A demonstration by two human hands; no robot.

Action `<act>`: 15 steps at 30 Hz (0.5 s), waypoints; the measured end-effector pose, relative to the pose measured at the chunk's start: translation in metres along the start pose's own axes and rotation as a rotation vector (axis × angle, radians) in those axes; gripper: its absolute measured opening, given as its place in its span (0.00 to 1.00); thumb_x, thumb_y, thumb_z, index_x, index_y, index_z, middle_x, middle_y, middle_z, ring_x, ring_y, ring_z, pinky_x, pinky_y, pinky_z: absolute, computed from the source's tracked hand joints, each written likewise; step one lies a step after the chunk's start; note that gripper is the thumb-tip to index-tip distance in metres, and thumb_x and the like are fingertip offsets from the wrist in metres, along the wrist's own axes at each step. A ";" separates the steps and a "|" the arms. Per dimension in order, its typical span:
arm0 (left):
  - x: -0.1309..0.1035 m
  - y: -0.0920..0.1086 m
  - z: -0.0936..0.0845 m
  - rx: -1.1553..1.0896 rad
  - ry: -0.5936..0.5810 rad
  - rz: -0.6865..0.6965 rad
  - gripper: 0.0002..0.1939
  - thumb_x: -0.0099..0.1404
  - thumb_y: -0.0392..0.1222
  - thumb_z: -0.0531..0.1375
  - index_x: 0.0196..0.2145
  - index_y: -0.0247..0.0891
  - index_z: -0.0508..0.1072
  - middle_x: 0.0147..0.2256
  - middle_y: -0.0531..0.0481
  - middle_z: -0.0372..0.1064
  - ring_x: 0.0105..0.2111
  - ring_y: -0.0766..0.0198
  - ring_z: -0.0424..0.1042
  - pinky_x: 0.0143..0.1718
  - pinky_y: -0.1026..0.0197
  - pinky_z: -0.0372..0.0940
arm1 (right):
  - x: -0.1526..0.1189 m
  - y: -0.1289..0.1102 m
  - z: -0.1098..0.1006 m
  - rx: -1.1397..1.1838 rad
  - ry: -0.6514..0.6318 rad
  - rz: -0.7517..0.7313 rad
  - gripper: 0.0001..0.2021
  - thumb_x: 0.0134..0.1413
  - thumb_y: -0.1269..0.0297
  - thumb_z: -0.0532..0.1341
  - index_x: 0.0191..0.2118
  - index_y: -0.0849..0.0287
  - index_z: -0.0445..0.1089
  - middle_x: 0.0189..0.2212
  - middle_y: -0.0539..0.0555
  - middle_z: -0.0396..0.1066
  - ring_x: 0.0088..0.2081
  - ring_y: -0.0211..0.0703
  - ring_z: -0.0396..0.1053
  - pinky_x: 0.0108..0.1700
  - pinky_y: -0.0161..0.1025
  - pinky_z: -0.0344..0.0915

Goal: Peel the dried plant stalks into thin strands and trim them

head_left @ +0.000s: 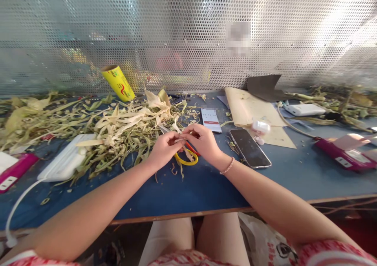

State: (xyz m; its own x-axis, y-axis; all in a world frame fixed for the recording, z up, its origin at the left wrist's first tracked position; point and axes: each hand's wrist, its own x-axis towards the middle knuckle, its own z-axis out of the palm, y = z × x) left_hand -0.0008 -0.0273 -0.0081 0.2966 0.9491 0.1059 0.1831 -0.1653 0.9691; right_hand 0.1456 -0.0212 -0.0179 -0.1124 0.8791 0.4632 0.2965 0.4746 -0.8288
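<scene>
left hand (163, 150) and right hand (204, 139), nearly closed, pinch a pale strip (180, 140) over scissors (190, 163); a light, steady grip should serve best.

Red/wht patterned slvs (325, 247) w/ wht trim (341, 257), pinkish beaded bracelet (227, 167) on R wrist (221, 160)

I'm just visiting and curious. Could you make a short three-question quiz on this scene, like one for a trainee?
1. True or false: the bracelet is on the left wrist.
2. Multiple choice: the tube beside the dried plant matter is mainly A) blue, B) yellow, C) white.
3. Short answer: which tool is partly hidden by the left hand and right hand?

Key: 1. False, right wrist; 2. B; 3. Scissors.
</scene>
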 end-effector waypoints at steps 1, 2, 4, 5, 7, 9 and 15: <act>0.000 0.000 0.000 -0.026 -0.001 0.002 0.12 0.50 0.46 0.61 0.29 0.35 0.69 0.24 0.53 0.68 0.24 0.67 0.68 0.29 0.63 0.65 | 0.000 0.001 0.000 -0.025 0.002 -0.036 0.03 0.48 0.67 0.59 0.26 0.56 0.69 0.26 0.50 0.68 0.27 0.36 0.61 0.32 0.36 0.59; 0.000 -0.001 -0.001 -0.054 0.002 0.002 0.13 0.50 0.48 0.61 0.29 0.35 0.69 0.24 0.53 0.68 0.24 0.67 0.68 0.29 0.62 0.65 | 0.001 0.002 0.000 -0.044 0.000 -0.067 0.04 0.48 0.67 0.58 0.26 0.56 0.70 0.26 0.50 0.68 0.28 0.37 0.62 0.33 0.36 0.60; 0.000 -0.003 -0.001 -0.104 0.018 -0.007 0.16 0.52 0.52 0.60 0.28 0.35 0.68 0.23 0.53 0.68 0.25 0.66 0.69 0.30 0.61 0.65 | 0.001 0.003 -0.001 -0.065 -0.002 -0.112 0.05 0.49 0.68 0.57 0.27 0.55 0.71 0.27 0.51 0.68 0.30 0.38 0.64 0.34 0.37 0.60; 0.000 -0.004 0.000 -0.125 0.028 -0.014 0.17 0.53 0.54 0.59 0.28 0.35 0.68 0.23 0.52 0.67 0.25 0.66 0.68 0.31 0.61 0.65 | 0.001 0.003 -0.001 -0.068 -0.003 -0.126 0.06 0.49 0.69 0.57 0.27 0.55 0.71 0.27 0.51 0.68 0.30 0.38 0.64 0.35 0.37 0.60; 0.001 -0.007 0.000 -0.154 0.047 -0.025 0.19 0.54 0.57 0.57 0.28 0.35 0.68 0.23 0.52 0.67 0.24 0.65 0.68 0.31 0.60 0.66 | 0.001 0.002 0.000 -0.062 -0.012 -0.141 0.07 0.50 0.69 0.57 0.28 0.56 0.72 0.27 0.52 0.68 0.31 0.38 0.64 0.35 0.37 0.61; 0.002 -0.009 0.001 -0.164 0.069 -0.025 0.19 0.55 0.57 0.55 0.28 0.35 0.68 0.24 0.52 0.67 0.24 0.66 0.68 0.31 0.60 0.66 | 0.001 0.001 0.001 -0.045 -0.021 -0.131 0.06 0.50 0.68 0.57 0.28 0.56 0.72 0.27 0.52 0.68 0.32 0.38 0.65 0.36 0.37 0.61; 0.000 -0.007 -0.002 0.111 0.107 0.061 0.17 0.60 0.52 0.51 0.24 0.36 0.67 0.21 0.52 0.67 0.24 0.65 0.68 0.29 0.63 0.63 | 0.004 0.000 0.003 0.322 -0.059 0.273 0.12 0.51 0.57 0.54 0.35 0.59 0.67 0.22 0.48 0.64 0.23 0.34 0.62 0.27 0.35 0.60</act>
State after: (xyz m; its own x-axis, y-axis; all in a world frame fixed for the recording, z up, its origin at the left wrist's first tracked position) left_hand -0.0034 -0.0255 -0.0142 0.2097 0.9585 0.1932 0.2722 -0.2470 0.9300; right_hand 0.1427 -0.0177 -0.0164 -0.1277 0.9710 0.2023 0.0128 0.2056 -0.9786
